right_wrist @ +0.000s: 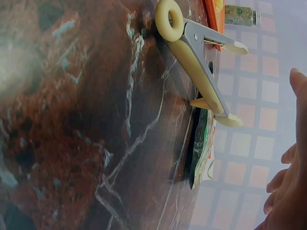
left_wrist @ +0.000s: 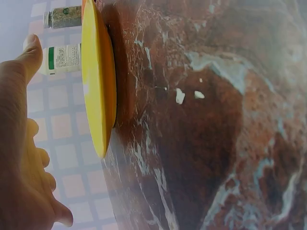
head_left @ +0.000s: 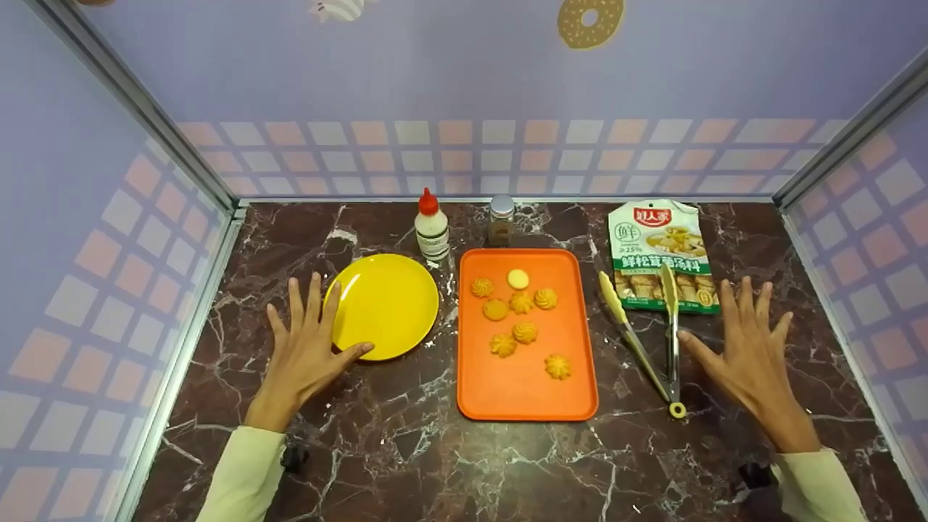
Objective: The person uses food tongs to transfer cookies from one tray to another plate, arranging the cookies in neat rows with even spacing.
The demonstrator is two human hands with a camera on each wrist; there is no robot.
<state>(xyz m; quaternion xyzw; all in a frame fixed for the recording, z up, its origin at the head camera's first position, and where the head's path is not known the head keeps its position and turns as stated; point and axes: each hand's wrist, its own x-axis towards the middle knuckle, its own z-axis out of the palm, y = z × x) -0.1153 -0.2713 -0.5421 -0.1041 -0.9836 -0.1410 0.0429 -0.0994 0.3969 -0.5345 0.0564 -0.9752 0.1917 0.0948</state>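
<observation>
My left hand (head_left: 306, 355) is spread with straight fingers beside the yellow plate (head_left: 388, 308), its thumb and index finger overlapping the rim in the head view. In the left wrist view the hand (left_wrist: 19, 139) hovers above plate level. On the right, my other hand (head_left: 750, 355) also has its fingers spread and holds nothing. Nearest to it are spread tongs (head_left: 674, 362) with pale yellow tips, lying partly over a green and white food pouch (head_left: 660, 254). Between the hands, an orange tray (head_left: 522, 399) bears several golden swirl cookies (head_left: 525, 333) and a pale round piece (head_left: 518, 279).
Behind the plate and tray stand a squeeze bottle (head_left: 433, 232) with a red cap and a small spice jar (head_left: 501, 221). Tiled panels close off the back and sides of the dark marbled table (head_left: 406, 464). White specks lie near the plate.
</observation>
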